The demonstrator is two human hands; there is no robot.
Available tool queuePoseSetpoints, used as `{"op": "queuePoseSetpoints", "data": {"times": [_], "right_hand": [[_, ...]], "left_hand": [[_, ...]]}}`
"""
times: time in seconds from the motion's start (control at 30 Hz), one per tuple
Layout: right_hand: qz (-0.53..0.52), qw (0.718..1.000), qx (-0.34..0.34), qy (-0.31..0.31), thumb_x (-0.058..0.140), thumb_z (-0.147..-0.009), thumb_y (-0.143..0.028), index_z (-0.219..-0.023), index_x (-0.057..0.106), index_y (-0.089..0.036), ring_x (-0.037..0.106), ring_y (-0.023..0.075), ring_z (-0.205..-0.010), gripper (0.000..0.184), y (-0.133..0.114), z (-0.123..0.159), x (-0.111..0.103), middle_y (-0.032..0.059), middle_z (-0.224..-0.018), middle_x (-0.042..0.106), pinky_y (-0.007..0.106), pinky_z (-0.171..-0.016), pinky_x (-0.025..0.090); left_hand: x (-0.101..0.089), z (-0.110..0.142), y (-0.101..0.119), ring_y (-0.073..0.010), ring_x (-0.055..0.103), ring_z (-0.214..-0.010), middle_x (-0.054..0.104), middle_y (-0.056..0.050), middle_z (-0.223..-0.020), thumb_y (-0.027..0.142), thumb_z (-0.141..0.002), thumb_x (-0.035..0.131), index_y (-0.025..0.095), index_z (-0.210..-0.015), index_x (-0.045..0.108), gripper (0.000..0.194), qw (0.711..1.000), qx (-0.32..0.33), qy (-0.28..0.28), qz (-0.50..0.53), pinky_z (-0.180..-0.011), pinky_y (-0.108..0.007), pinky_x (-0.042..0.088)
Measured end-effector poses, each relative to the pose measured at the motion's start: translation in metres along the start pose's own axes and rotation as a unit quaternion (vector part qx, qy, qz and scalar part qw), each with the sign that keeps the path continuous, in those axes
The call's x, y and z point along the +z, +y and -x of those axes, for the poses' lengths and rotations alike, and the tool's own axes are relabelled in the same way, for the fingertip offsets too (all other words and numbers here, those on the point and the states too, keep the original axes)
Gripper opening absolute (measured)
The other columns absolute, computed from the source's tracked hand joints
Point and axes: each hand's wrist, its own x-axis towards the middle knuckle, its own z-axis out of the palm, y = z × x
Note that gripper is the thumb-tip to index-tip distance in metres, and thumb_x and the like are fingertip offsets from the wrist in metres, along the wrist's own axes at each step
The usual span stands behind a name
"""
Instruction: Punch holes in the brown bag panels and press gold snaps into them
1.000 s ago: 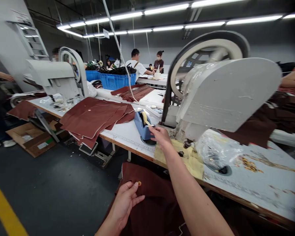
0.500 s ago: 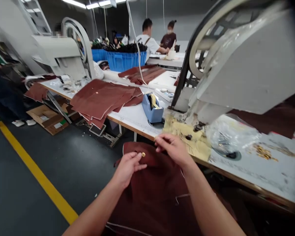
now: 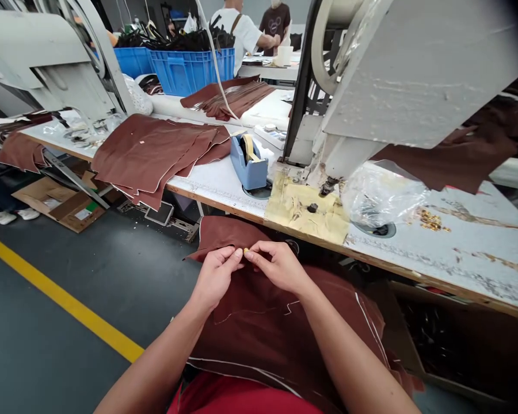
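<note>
My left hand (image 3: 216,276) and my right hand (image 3: 280,267) meet over brown leather pieces (image 3: 259,328) draped across my lap. Thumb and fingers of each are pinched together at a small gold metal button (image 3: 246,251), which shows between the fingertips. How the button sits against the leather behind it is hidden by my fingers. One leather edge (image 3: 228,230) rises just beyond my left hand, close to the table's front edge.
A sewing machine (image 3: 380,80) stands ahead right over yellowish padding (image 3: 306,201). Near it are a plastic bag (image 3: 384,192), gold pieces (image 3: 434,220) and a blue tape dispenser (image 3: 252,169). Stacked leather (image 3: 155,152) overhangs the table left. Blue crates (image 3: 192,69) and two people are behind.
My right hand has moved left and down from the table edge to the gold button at my left fingertips. The view has tilted down and shifted right.
</note>
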Motion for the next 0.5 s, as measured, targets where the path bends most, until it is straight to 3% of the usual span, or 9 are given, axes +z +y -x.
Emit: {"op": "queuePoseSetpoints", "data": {"times": [0.13,0.37,0.5], "right_hand": [[-0.027,0.999,0.015,-0.01,0.056,-0.096,-0.048,-0.084,0.069,-0.022,0.062,0.0142,-0.061,0.032,-0.001,0.001,0.002,-0.0008,-0.074,0.07,0.023,-0.062,0.045],[0.021,0.999,0.047,0.005,0.059,-0.094,-0.047,-0.08,0.071,-0.022,0.06,0.0138,-0.059,0.031,0.003,-0.003,0.002,-0.0013,-0.069,0.07,0.024,-0.058,0.041],[0.093,0.992,0.079,0.033,0.066,-0.088,-0.05,-0.064,0.069,-0.021,0.054,0.0128,-0.053,0.038,0.006,-0.005,0.003,-0.0013,-0.058,0.065,0.024,-0.053,0.036]], "left_hand": [[0.0,-0.001,-0.001,-0.015,0.063,-0.082,0.064,-0.002,-0.079,0.041,-0.085,0.071,0.013,-0.077,0.067,0.029,1.0,-0.007,-0.007,0.004,-0.088,-0.032,0.055],[-0.004,-0.003,-0.009,-0.0155,0.062,-0.084,0.063,-0.002,-0.081,0.043,-0.086,0.07,0.013,-0.077,0.066,0.031,1.0,0.003,-0.014,-0.019,-0.091,-0.034,0.054],[-0.004,-0.003,-0.015,-0.0159,0.06,-0.085,0.063,-0.002,-0.083,0.044,-0.087,0.067,0.014,-0.079,0.065,0.031,1.0,-0.001,-0.01,-0.027,-0.089,-0.032,0.054]]}}
